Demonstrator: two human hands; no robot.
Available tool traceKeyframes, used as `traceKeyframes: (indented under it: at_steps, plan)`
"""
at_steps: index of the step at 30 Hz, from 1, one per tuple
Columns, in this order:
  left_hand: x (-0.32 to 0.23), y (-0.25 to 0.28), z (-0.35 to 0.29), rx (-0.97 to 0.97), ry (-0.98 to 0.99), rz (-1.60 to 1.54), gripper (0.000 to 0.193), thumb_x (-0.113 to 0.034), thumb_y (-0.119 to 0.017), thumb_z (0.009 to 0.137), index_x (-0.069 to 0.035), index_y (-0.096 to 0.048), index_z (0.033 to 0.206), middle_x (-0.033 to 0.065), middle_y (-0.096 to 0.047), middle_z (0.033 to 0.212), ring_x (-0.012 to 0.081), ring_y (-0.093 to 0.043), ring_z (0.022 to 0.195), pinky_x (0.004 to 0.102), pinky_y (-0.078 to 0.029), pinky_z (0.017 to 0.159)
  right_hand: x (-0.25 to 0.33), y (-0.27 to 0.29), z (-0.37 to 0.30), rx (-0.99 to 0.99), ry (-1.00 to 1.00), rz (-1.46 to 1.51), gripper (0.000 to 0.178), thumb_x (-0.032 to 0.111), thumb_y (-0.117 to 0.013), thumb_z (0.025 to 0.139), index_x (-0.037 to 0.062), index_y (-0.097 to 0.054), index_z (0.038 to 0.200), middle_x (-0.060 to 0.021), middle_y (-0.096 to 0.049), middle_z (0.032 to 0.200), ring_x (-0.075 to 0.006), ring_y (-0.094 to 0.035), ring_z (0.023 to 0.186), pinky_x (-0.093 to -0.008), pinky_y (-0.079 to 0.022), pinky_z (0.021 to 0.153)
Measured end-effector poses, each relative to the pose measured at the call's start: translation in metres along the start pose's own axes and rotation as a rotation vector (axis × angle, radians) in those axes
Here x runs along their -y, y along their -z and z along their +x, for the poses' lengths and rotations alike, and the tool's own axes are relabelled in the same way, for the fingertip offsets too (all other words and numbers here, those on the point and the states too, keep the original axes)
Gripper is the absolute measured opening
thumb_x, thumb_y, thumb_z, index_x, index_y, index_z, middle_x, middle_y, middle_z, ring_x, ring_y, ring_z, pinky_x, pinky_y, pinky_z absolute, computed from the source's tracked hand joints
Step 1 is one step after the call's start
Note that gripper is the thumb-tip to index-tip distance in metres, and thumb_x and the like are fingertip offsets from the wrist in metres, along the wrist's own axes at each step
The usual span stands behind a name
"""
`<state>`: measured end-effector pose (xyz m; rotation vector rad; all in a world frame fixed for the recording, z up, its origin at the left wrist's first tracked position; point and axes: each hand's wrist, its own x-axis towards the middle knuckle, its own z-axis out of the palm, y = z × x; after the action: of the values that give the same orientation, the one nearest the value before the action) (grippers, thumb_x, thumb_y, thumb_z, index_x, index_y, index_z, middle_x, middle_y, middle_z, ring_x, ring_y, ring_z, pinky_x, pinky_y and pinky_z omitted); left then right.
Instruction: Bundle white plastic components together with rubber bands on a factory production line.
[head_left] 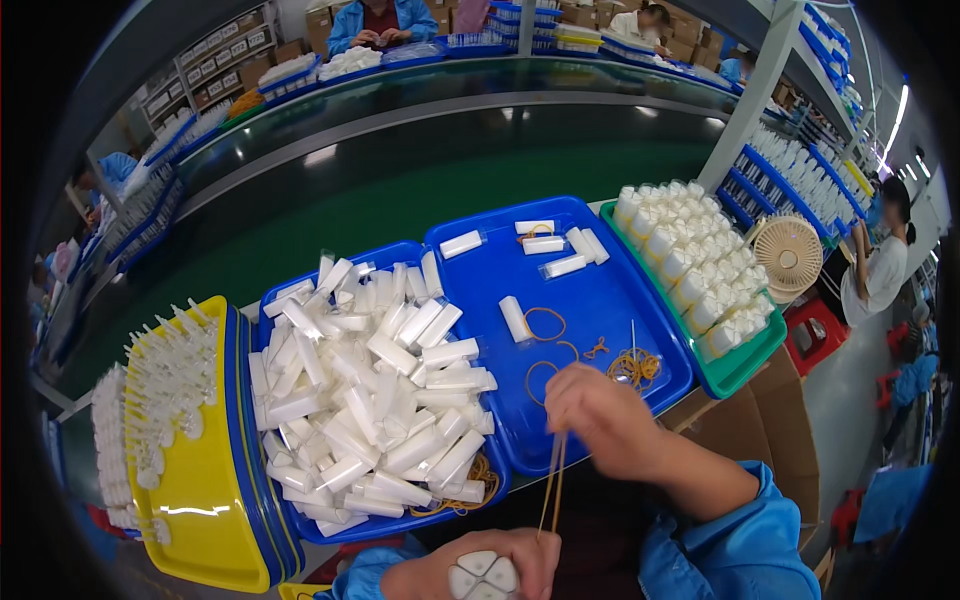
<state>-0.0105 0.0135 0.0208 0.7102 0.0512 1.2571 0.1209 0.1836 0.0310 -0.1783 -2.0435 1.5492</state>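
Near the lower edge my left hand [470, 562] is closed around a bundle of white pieces [484, 576], whose rounded ends face up. A tan rubber band [556, 480] stretches from this hand up to my right hand [606, 420], which pinches its upper end over the front of a blue tray [640, 290]. In that tray lie several white wrapped pieces [513, 318], loose rubber bands [545, 322] and a small heap of bands [637, 368]. To the left, another blue tray [275, 290] is piled with similar white wrapped pieces [370, 390], with more rubber bands [480, 488] at its corner.
A green tray [760, 345] of banded white bundles stands at right, by a beige fan [787, 255]. At left are stacked trays, a yellow one [200, 500] on top holding white stemmed parts [175, 375]. A green conveyor belt [400, 175] runs behind; other people [385, 20] sit beyond it.
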Motion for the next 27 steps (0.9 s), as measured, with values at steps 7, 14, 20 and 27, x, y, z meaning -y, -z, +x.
traceKeyframes:
  at_steps: [7, 14, 20, 27]
  plan:
    - [0.014, 0.011, 0.005, -0.610, -0.125, 1.337, 0.111, 0.005, -0.066, 0.067, -0.004, 0.021, 0.136, 0.0056, -0.049, 0.077, 0.0116, -0.050, 0.066, 0.0233, -0.041, 0.060, 0.060, -0.009, -0.005, 0.528, -0.293, 0.399, 0.049, 0.032, -0.038, 0.095, -0.0065, -0.038, 0.125, -0.0016, -0.045, 0.052, -0.0123, -0.045, 0.045, -0.0280, -0.037, 0.044]
    - [-0.008, -0.006, 0.001, -0.631, -0.073, 0.379, 0.107, 0.011, -0.059, 0.073, -0.021, 0.019, 0.139, 0.0071, -0.050, 0.075, 0.0109, -0.052, 0.065, 0.0241, -0.044, 0.058, 0.027, -0.035, -0.046, 0.560, 0.244, 0.903, 0.035, 0.011, -0.053, 0.082, 0.0018, -0.051, 0.115, -0.0126, -0.061, 0.077, -0.0239, -0.057, 0.063, -0.0342, -0.043, 0.060]
    - [0.017, 0.004, 0.006, -0.535, -0.429, 1.353, 0.102, 0.001, -0.069, 0.070, 0.000, 0.008, 0.138, 0.0126, -0.055, 0.077, 0.0171, -0.056, 0.063, 0.0269, -0.046, 0.053, 0.045, -0.009, -0.037, 0.156, -0.377, 0.872, 0.046, 0.008, -0.050, 0.089, 0.0043, -0.038, 0.133, -0.0188, -0.061, 0.102, -0.0244, -0.064, 0.084, -0.0284, -0.052, 0.068]
    - [0.011, -0.002, 0.008, -0.389, -0.158, 1.581, 0.107, -0.013, -0.076, 0.064, 0.005, 0.001, 0.136, 0.0224, -0.050, 0.108, 0.0320, -0.056, 0.095, 0.0410, -0.048, 0.077, 0.053, -0.023, -0.024, 0.112, 0.059, -0.410, 0.043, 0.017, -0.081, 0.060, 0.0067, -0.065, 0.099, -0.0060, -0.061, 0.089, -0.0158, -0.062, 0.071, -0.0242, -0.052, 0.060]
